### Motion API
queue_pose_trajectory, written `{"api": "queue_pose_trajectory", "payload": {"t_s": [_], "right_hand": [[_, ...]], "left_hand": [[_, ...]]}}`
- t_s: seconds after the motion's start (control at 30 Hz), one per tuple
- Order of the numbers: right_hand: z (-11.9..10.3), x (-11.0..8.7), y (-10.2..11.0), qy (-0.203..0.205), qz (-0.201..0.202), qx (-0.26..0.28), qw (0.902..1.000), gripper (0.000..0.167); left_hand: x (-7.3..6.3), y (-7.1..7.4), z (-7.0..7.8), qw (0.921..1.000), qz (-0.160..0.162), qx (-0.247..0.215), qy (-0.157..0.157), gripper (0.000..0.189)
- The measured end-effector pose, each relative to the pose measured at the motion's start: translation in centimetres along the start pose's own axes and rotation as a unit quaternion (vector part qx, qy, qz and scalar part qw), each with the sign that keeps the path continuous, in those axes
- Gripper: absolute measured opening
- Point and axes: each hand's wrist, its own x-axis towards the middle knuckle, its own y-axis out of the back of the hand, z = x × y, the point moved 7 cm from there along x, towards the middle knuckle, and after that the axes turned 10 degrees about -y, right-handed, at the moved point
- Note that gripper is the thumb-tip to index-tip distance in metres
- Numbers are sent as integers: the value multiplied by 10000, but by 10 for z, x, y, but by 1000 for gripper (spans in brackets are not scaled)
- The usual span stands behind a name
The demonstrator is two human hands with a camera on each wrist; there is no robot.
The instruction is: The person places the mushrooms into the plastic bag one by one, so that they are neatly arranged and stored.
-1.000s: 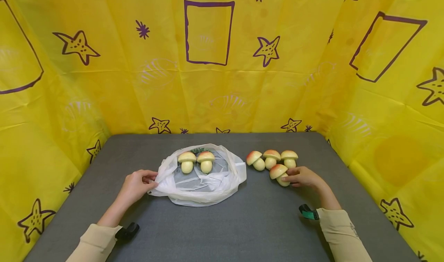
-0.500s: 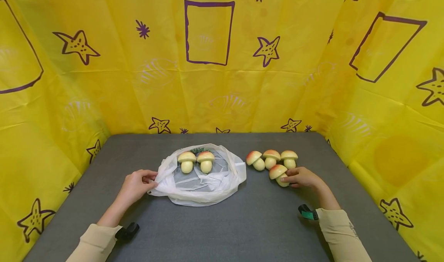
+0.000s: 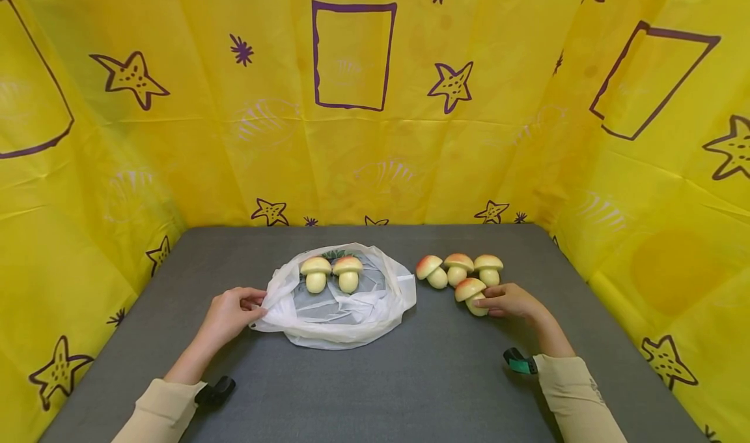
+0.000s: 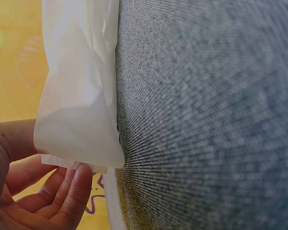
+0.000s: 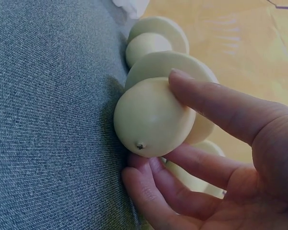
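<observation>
A white plastic bag (image 3: pixel 346 332) lies on the table with its mouth spread wide. My left hand (image 3: pixel 233 313) pinches the bag's left rim between thumb and fingers; the left wrist view has the bag edge (image 4: pixel 81 129) hanging over the fingers. Inside the bag, two toy mushrooms (image 3: pixel 316 277) with yellow-orange caps lie side by side, and some green leafy bits (image 3: pixel 336 255) show behind them. On the right, my right hand (image 3: pixel 511 300) holds a toy mushroom (image 3: pixel 470 291) by its round pale stem, thumb on one side and fingers on the other, close over the table.
Three more toy mushrooms (image 3: pixel 459 268) stand in a row just behind the held one, to the right of the bag. The grey table (image 3: pixel 375 391) is enclosed by yellow cloth walls (image 3: pixel 422 163) printed with purple stars and frames.
Hardly anything differs. The right wrist has shifted very slightly left, its fingers staying on the same mushroom; the left hand and bag have stayed put.
</observation>
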Motion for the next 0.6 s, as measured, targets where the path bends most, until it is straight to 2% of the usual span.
{"api": "queue_pose_trajectory", "payload": {"t_s": [0.27, 0.47, 0.6], "right_hand": [[2, -1, -2, -88, -121, 267, 9995, 72], [0, -3, -1, -82, -103, 323, 9994, 68], [-3, -4, -1, -77, -95, 344, 9993, 60]], "left_hand": [[0, -1, 0, 10000, -9, -14, 21, 30], [0, 0, 1, 10000, -28, -16, -18, 30], [1, 0, 1, 10000, -24, -17, -39, 29]]}}
